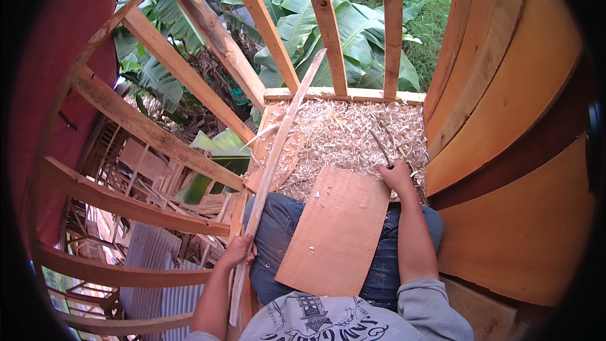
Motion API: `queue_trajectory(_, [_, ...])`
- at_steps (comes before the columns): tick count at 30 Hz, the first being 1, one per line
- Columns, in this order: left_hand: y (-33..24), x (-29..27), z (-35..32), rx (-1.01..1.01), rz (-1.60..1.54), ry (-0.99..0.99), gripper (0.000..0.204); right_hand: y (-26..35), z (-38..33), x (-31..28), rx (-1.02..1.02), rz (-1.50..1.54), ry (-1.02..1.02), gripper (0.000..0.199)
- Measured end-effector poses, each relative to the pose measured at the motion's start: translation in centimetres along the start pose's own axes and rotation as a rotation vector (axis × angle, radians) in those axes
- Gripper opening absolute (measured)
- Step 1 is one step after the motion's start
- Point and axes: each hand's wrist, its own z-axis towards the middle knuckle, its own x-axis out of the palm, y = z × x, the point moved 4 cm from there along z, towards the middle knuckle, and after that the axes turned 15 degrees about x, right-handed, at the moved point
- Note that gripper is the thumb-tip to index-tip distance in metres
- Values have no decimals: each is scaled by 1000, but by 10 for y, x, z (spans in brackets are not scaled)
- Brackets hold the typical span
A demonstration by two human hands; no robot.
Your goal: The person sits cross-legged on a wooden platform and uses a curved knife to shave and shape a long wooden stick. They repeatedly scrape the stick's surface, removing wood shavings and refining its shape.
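Note:
My left hand [240,251] is closed round the lower part of a long, narrow wooden strip [279,142]. The strip slants up past my left knee, and its far end reaches the slatted railing. A slim knife [380,145] with a dark handle is in my right hand [396,175], its thin blade pointing away and slightly left. Across my thighs lies a flat rectangular wooden board [338,233] with a few small shavings on it. The knife is beyond the board's far right corner, apart from the strip.
Curly wood shavings [341,129] cover the floor ahead of my knees. Wooden slats [186,79] fence the left and far sides, and orange-brown panels [511,227] close off the right. Beyond the slats are banana leaves [353,31], corrugated sheets [145,259] and scattered timber.

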Motion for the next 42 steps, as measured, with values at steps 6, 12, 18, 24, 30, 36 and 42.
queue_trajectory(6, [-31, 7, -16, 36, 290, -195, 42, -22, 13, 6, 17, 61, 168, 52])
queue_trajectory(12, [-24, 11, -37, -44, 451, -189, 43, 8, -16, -6, 50, -19, 134, 57])
queue_trajectory(18, [-16, 12, -33, 20, 551, -213, 49, 3, -14, -2, 9, -25, 37, 56])
queue_trajectory(24, [-8, 11, -25, 53, 520, -242, 47, 11, -17, -2, -88, 54, -99, 58])
queue_trajectory(30, [12, -2, -18, 27, 475, -220, 47, 27, -31, -5, -350, 171, -169, 59])
queue_trajectory(36, [24, -10, -4, 67, 345, -132, 42, 63, -64, 4, -763, 21, -168, 51])
queue_trajectory(42, [7, -6, 7, 82, 205, -62, 44, 75, -64, 19, -532, 122, -218, 44])
